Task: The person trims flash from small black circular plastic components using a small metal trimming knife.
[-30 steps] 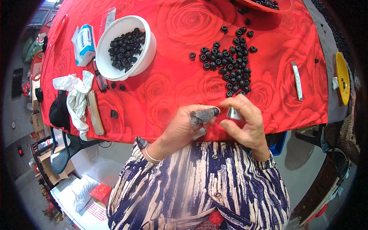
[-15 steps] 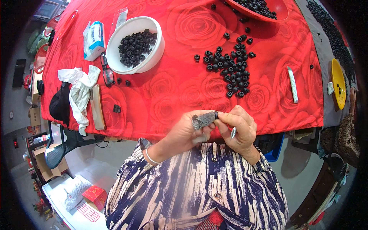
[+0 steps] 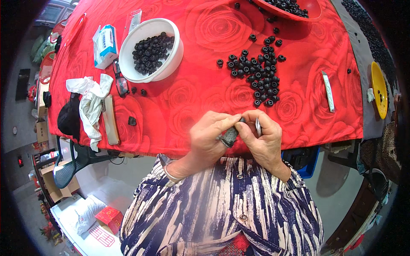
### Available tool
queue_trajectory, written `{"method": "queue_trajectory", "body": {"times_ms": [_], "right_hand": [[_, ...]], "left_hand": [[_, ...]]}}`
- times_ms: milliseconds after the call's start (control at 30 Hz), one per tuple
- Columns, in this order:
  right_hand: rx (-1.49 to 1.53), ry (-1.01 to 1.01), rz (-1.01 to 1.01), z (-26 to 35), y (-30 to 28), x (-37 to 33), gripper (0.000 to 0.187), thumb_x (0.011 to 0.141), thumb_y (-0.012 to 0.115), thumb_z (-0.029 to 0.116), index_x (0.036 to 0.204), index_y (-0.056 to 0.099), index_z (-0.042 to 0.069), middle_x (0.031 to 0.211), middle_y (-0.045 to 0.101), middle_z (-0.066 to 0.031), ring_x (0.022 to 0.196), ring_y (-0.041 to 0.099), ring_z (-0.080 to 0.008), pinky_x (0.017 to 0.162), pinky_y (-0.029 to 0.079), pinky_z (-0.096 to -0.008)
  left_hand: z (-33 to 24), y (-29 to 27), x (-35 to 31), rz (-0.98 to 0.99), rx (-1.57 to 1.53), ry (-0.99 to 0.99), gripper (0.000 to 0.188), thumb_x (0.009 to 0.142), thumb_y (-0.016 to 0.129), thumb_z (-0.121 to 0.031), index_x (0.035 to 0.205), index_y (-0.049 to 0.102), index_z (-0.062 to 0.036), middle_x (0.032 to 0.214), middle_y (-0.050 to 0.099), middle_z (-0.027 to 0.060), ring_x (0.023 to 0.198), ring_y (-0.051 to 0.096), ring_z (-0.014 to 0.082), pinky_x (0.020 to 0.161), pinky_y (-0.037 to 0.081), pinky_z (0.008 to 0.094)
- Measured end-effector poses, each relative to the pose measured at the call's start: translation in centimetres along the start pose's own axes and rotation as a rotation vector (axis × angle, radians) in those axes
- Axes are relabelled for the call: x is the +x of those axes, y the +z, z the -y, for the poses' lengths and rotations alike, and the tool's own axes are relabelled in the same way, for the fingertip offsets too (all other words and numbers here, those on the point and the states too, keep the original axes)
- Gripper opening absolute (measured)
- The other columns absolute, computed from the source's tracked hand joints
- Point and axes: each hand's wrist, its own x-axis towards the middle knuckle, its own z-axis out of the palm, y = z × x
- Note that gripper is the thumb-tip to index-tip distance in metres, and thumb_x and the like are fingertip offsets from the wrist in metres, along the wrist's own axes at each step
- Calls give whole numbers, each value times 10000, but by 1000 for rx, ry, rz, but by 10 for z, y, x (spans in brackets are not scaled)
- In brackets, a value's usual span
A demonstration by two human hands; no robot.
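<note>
Small print, too fine to read, covers the blue-and-white packet [image 3: 105, 47]. Red, seal-like characters mark the white surface [image 3: 92, 245].

Surface [image 3: 200, 100]: red, rose-patterned. Bowl [image 3: 174, 60], upper left: white. Small pieces [image 3: 267, 69], upper centre: black. Dish [image 3: 377, 81], far right: yellow. Shirt [image 3: 222, 205], bottom centre: navy-and-cream streaks. Held item [image 3: 230, 138]: dark grey.

red rose-print tablecloth [image 3: 200, 91] | white bowl [image 3: 173, 65] | loose black pieces [image 3: 258, 75] | perhaps a black cap [image 3: 68, 118]

I could pass my left hand [image 3: 208, 135] over red cloth [image 3: 183, 104] to the bowl [image 3: 174, 60]; black beads [image 3: 258, 75] block the way straight ahead of my right hand [image 3: 265, 140].
</note>
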Motion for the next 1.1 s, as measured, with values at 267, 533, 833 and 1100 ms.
{"method": "queue_trajectory", "body": {"times_ms": [267, 533, 833, 1100], "right_hand": [[-245, -526, 189, -6, -22, 15, 265, 644, 736, 28, 882, 621, 6, 692, 571, -104, 583, 569, -239, 508, 437, -324], [-202, -638, 154, -11, -23, 14, 335, 626, 744, 26, 943, 641, -12, 663, 558, -91, 541, 540, -228, 471, 412, -332], [-331, -840, 32, -22, -22, 9, 357, 611, 753, 14, 942, 625, -30, 637, 534, -48, 492, 471, -185, 439, 361, -312], [-131, -224, 277, -9, -43, 12, 269, 773, 595, 57, 1027, 536, -7, 837, 552, -139, 708, 555, -292, 624, 449, -370]], "left_hand": [[15, -21, -2, 471, -1109, -1058, 163, 868, 542, -44, 1011, 613, -12, 796, 612, 18, 645, 565, 59, 516, 446, 197], [13, -9, 2, 387, -1360, -1212, 187, 873, 593, -107, 1028, 624, -7, 841, 647, 41, 698, 604, 74, 524, 462, 192], [-2, -6, 1, 226, -1177, -1089, 206, 909, 560, -116, 1072, 606, 3, 848, 625, 33, 590, 563, 57, 471, 430, 191], [-3, -8, 6, 246, -1042, -964, 185, 915, 544, -101, 1058, 597, 4, 715, 576, 22, 484, 508, 53, 429, 384, 183]]}}
